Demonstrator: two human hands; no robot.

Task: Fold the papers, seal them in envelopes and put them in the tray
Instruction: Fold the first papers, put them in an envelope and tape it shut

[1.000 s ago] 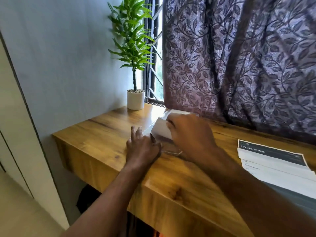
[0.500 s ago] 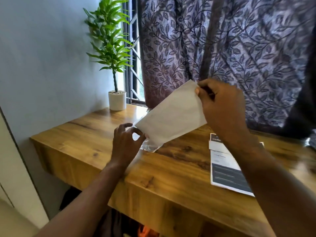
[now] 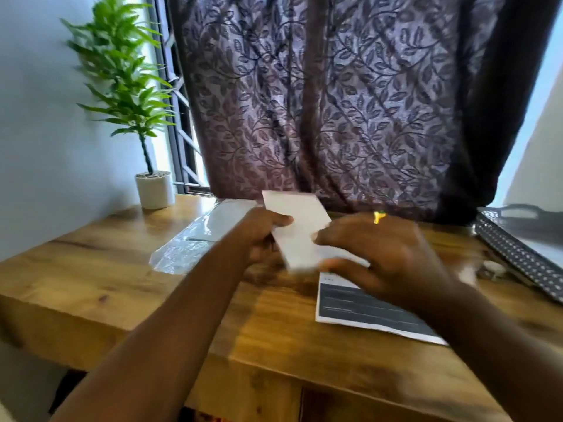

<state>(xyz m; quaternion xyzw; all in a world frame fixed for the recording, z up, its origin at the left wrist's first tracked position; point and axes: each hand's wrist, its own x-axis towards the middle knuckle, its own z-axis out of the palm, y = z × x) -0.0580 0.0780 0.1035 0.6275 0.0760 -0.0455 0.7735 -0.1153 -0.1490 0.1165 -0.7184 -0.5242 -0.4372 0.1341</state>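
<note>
One printed paper (image 3: 365, 312) lies nearest on the wooden surface (image 3: 122, 293), partly under the right hand (image 3: 387, 257). Both hands meet at one white envelope (image 3: 297, 229) between them: the left hand (image 3: 262, 236) pinches its left edge, thumb on top; the right hand's spread fingers touch its right side, grip too blurred to tell. Farther off: one clear plastic sleeve (image 3: 201, 239) left, one mesh tray (image 3: 518, 263) right, one potted plant (image 3: 154, 190)

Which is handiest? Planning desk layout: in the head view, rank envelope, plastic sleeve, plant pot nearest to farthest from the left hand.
1. envelope, held in the left hand.
2. plastic sleeve, just left.
3. plant pot, far-left corner.
</note>
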